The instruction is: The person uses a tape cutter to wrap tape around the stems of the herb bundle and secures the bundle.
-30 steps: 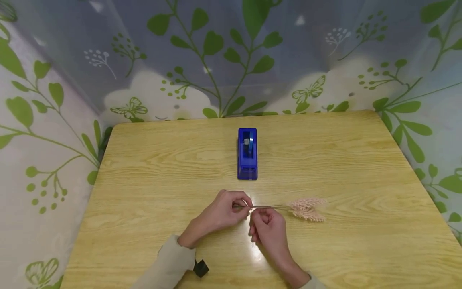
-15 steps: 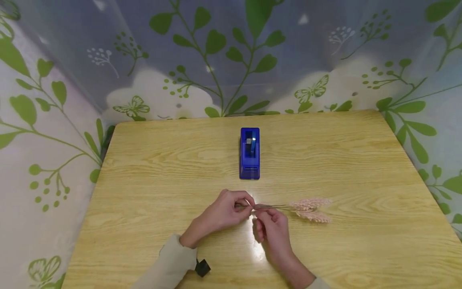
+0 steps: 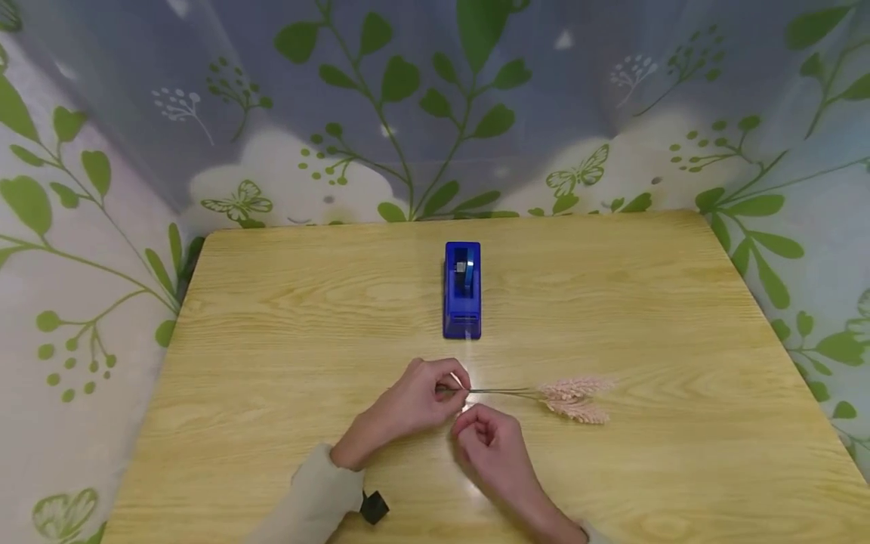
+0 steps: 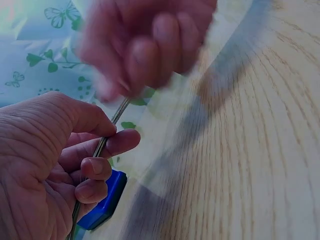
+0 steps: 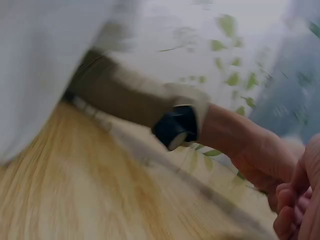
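My left hand (image 3: 421,399) pinches the thin stems (image 3: 499,391) of some pale pink wheat-like dried sprigs between thumb and index finger. Their fluffy heads (image 3: 574,398) point right, over the table. In the left wrist view the stems (image 4: 100,147) cross the left palm and fingers. My right hand (image 3: 495,446), fingers curled, is just below the stems and close to the left fingertips. It is blurred in the left wrist view, and I cannot tell whether anything thin is between its fingertips. A blue tape dispenser (image 3: 463,325) stands on the table beyond both hands.
The wood-grain table (image 3: 306,302) meets leaf-patterned curtains (image 3: 435,151) at its back and sides. A small black device (image 3: 374,508) is attached at the left sleeve cuff (image 3: 333,476).
My right hand has come off the stems, moving down and a little left, with its fingers more curled. My left hand keeps its pinch; the view has shifted slightly.
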Demonstrator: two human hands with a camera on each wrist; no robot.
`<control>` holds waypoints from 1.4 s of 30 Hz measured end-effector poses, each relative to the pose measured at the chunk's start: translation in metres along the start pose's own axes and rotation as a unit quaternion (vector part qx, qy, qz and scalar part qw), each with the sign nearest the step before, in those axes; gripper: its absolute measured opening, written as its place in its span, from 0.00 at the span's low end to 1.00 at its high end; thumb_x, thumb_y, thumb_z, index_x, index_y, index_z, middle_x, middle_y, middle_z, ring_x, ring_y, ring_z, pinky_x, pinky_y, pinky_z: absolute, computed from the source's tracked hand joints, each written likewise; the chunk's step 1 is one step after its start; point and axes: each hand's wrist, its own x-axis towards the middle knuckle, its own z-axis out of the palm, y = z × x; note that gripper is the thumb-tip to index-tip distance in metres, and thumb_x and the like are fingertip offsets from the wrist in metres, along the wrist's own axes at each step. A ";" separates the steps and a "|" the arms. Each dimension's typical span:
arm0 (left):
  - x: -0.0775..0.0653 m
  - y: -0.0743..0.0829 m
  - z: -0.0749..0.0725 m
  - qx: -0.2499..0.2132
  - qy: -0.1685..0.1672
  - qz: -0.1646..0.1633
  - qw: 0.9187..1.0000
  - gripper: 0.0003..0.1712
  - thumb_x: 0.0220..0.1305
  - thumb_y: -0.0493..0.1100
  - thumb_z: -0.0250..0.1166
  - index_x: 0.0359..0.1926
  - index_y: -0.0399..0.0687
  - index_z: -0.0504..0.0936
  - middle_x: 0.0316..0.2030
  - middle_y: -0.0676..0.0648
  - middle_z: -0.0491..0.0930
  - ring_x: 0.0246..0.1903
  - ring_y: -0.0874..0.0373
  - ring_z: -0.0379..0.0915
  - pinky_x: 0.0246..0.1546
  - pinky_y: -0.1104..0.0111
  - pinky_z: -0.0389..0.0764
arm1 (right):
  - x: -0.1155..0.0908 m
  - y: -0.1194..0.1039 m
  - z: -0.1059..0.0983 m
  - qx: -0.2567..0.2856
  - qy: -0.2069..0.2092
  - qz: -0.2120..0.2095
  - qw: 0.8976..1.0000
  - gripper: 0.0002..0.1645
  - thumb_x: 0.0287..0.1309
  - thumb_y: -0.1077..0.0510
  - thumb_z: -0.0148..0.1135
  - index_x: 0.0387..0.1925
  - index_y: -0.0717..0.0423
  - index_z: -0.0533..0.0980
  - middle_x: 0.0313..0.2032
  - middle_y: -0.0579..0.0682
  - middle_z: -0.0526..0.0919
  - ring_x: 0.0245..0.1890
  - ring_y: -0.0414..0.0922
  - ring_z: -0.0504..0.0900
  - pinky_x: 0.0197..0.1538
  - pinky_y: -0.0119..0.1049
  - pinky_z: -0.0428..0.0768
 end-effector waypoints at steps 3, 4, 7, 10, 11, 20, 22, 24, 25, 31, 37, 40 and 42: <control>0.000 0.000 -0.002 0.015 0.004 0.009 1.000 0.04 0.64 0.31 0.68 0.38 0.44 0.83 0.35 0.45 0.91 0.21 0.73 0.71 0.28 0.78 0.74 | 0.005 -0.010 -0.007 -0.149 0.009 -0.180 0.972 0.14 0.55 0.79 0.55 0.35 0.63 0.81 0.23 0.46 0.80 0.20 0.31 0.72 0.21 0.25 0.72; 0.001 0.000 -0.002 0.014 0.005 0.012 1.000 0.04 0.65 0.32 0.68 0.38 0.44 0.83 0.36 0.45 0.91 0.24 0.72 0.77 0.29 0.78 0.77 | 0.011 -0.016 -0.013 -0.196 0.014 -0.220 0.955 0.15 0.56 0.78 0.56 0.38 0.63 0.82 0.26 0.48 0.81 0.23 0.33 0.75 0.23 0.26 0.75; 0.002 0.000 -0.002 0.014 0.003 0.021 1.000 0.05 0.64 0.31 0.68 0.37 0.43 0.82 0.35 0.43 0.90 0.35 0.64 0.87 0.30 0.76 0.82 | 0.035 -0.036 -0.033 -0.362 0.002 -0.246 0.899 0.10 0.65 0.73 0.58 0.44 0.63 0.81 0.34 0.52 0.83 0.32 0.41 0.79 0.34 0.34 0.81; 0.002 -0.001 -0.001 0.015 0.000 0.023 1.000 0.05 0.63 0.30 0.68 0.36 0.43 0.81 0.33 0.44 0.90 0.39 0.59 0.89 0.29 0.76 0.82 | 0.058 -0.052 -0.052 -0.496 -0.111 -0.176 0.843 0.09 0.73 0.65 0.57 0.35 0.56 0.80 0.30 0.46 0.78 0.32 0.43 0.76 0.37 0.39 0.79; 0.001 -0.001 0.000 0.018 0.000 0.025 1.000 0.06 0.63 0.30 0.68 0.35 0.43 0.81 0.33 0.44 0.89 0.39 0.59 0.89 0.28 0.77 0.81 | 0.064 -0.055 -0.057 -0.512 -0.163 -0.143 0.831 0.13 0.75 0.63 0.55 0.31 0.54 0.78 0.27 0.44 0.76 0.29 0.42 0.74 0.36 0.39 0.77; 0.000 0.002 0.003 0.087 0.015 0.068 0.994 0.05 0.61 0.31 0.68 0.33 0.44 0.83 0.30 0.52 0.87 0.33 0.66 0.84 0.35 0.75 0.84 | 0.094 -0.040 -0.083 -0.276 -0.395 0.077 0.873 0.24 0.82 0.58 0.47 0.32 0.62 0.83 0.24 0.48 0.81 0.25 0.40 0.77 0.31 0.31 0.78; 0.000 0.003 0.002 0.107 0.024 0.072 0.991 0.07 0.59 0.30 0.69 0.32 0.45 0.84 0.28 0.53 0.85 0.27 0.68 0.78 0.29 0.78 0.79 | 0.097 -0.039 -0.085 -0.245 -0.413 0.085 0.873 0.24 0.82 0.58 0.46 0.34 0.64 0.83 0.22 0.48 0.80 0.23 0.40 0.77 0.30 0.30 0.77; -0.001 0.004 0.002 0.119 0.028 0.073 0.990 0.07 0.58 0.29 0.70 0.32 0.45 0.85 0.27 0.54 0.84 0.24 0.69 0.70 0.25 0.81 0.73 | 0.099 -0.040 -0.087 -0.255 -0.419 0.078 0.868 0.24 0.82 0.57 0.46 0.34 0.62 0.83 0.20 0.45 0.76 0.21 0.37 0.72 0.28 0.29 0.72; -0.002 0.004 0.002 0.126 0.030 0.073 0.989 0.06 0.57 0.30 0.70 0.32 0.45 0.85 0.27 0.53 0.84 0.23 0.69 0.67 0.24 0.81 0.70 | 0.099 -0.041 -0.087 -0.272 -0.418 0.068 0.864 0.24 0.82 0.56 0.46 0.34 0.60 0.83 0.19 0.42 0.74 0.20 0.35 0.70 0.28 0.28 0.70; -0.003 0.006 0.006 0.157 0.043 0.068 0.984 0.04 0.57 0.30 0.71 0.32 0.42 0.85 0.26 0.52 0.83 0.23 0.67 0.67 0.24 0.82 0.68 | 0.103 -0.045 -0.090 -0.332 -0.420 0.007 0.845 0.18 0.81 0.57 0.50 0.36 0.54 0.83 0.20 0.40 0.73 0.22 0.33 0.69 0.32 0.30 0.71; -0.002 0.004 0.006 0.152 0.042 0.050 0.986 0.04 0.60 0.31 0.71 0.32 0.43 0.85 0.27 0.51 0.84 0.23 0.64 0.71 0.24 0.81 0.70 | 0.103 -0.044 -0.089 -0.353 -0.410 -0.053 0.839 0.11 0.75 0.61 0.59 0.36 0.55 0.84 0.21 0.36 0.72 0.21 0.30 0.68 0.29 0.27 0.70; -0.002 0.003 0.005 0.138 0.037 0.034 0.989 0.04 0.61 0.31 0.70 0.34 0.42 0.84 0.28 0.50 0.86 0.25 0.63 0.78 0.26 0.81 0.74 | 0.103 -0.044 -0.087 -0.368 -0.391 -0.073 0.840 0.10 0.72 0.62 0.63 0.34 0.54 0.86 0.21 0.34 0.71 0.22 0.29 0.66 0.27 0.26 0.67; -0.002 0.002 0.005 0.123 0.032 0.020 0.992 0.04 0.62 0.32 0.70 0.36 0.42 0.83 0.29 0.49 0.87 0.26 0.64 0.79 0.26 0.81 0.76 | 0.102 -0.045 -0.085 -0.373 -0.381 -0.080 0.842 0.10 0.69 0.63 0.65 0.31 0.54 0.87 0.21 0.34 0.71 0.22 0.29 0.65 0.27 0.25 0.66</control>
